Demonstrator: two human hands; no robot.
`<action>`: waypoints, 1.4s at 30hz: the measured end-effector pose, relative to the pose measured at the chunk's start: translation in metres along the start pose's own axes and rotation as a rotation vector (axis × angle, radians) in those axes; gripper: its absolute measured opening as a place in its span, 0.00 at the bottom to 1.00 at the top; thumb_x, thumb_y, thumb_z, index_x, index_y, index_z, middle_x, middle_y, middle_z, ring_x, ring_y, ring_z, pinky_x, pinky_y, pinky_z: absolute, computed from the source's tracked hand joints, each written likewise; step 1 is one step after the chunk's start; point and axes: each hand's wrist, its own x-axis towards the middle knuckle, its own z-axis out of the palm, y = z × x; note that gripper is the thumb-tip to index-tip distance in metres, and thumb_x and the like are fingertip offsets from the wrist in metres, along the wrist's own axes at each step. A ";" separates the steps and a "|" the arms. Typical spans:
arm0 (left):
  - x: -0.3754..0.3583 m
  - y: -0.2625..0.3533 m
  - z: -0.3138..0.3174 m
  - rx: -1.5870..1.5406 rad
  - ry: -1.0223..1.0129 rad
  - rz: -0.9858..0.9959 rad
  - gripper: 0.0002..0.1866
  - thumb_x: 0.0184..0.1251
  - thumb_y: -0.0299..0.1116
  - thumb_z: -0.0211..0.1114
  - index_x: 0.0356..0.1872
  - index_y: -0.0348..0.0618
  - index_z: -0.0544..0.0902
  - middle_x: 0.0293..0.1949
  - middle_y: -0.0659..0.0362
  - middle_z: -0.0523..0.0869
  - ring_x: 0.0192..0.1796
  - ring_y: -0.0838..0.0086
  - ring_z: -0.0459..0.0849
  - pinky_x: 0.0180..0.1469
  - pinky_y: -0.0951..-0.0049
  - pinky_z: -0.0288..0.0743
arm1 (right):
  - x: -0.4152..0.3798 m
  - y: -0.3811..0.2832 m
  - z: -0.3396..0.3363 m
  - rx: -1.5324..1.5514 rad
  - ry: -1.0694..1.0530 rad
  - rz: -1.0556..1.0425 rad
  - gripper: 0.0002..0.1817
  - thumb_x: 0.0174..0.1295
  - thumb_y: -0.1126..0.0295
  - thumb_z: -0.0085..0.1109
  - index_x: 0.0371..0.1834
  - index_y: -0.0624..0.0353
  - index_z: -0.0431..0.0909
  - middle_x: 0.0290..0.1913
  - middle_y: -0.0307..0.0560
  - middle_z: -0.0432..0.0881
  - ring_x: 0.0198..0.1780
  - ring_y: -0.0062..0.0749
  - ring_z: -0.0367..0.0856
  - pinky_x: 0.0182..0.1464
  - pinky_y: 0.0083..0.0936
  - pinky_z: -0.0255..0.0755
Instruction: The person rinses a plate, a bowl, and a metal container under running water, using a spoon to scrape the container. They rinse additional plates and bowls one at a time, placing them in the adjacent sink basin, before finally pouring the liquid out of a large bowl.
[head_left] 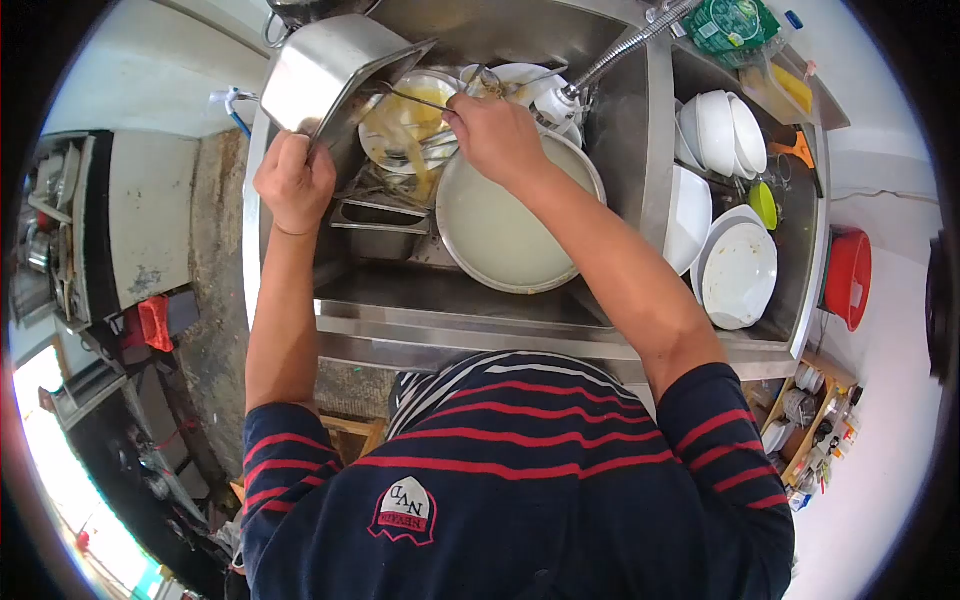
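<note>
My left hand [295, 182] is closed on the rim of a rectangular steel food pan [325, 72], which it holds tilted above the left part of the sink. In the closed fingers of my right hand [497, 140] is a thin-handled metal utensil [418, 99]. Its far end reaches the pan's opening, and I cannot make out its shape there. Below the pan, a white plate [375, 130] carries yellowish food scraps and cutlery. Under my right forearm stands a large round basin [510, 235] of cloudy liquid.
A small steel container [380, 216] sits left of the basin. The flexible faucet hose [630, 48] hangs over the sink. In the right compartment are stacked white bowls [715, 130], a food-specked white bowl [740, 275] and a green cup [763, 205]. A red basin [848, 280] is beyond the right edge.
</note>
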 end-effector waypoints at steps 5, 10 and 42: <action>-0.008 -0.003 0.010 -0.164 -0.031 -0.489 0.07 0.49 0.19 0.60 0.22 0.39 0.70 0.16 0.61 0.67 0.19 0.78 0.67 0.22 0.75 0.61 | -0.005 0.006 -0.013 0.032 0.218 -0.072 0.07 0.62 0.66 0.58 0.31 0.56 0.76 0.23 0.46 0.81 0.24 0.46 0.81 0.26 0.40 0.72; -0.013 0.014 0.021 -0.473 -0.027 -0.769 0.09 0.53 0.18 0.57 0.21 0.40 0.66 0.18 0.68 0.64 0.24 0.86 0.61 0.25 0.81 0.57 | -0.007 0.017 -0.015 -0.052 0.270 -0.080 0.06 0.62 0.66 0.57 0.30 0.56 0.76 0.21 0.45 0.80 0.24 0.44 0.81 0.24 0.37 0.72; -0.036 0.052 0.048 -0.723 0.157 -1.020 0.11 0.52 0.16 0.57 0.20 0.44 0.67 0.19 0.69 0.69 0.23 0.88 0.62 0.24 0.81 0.56 | -0.054 -0.008 -0.017 0.615 -0.351 0.609 0.22 0.60 0.51 0.61 0.30 0.64 0.84 0.25 0.55 0.83 0.29 0.41 0.83 0.36 0.33 0.74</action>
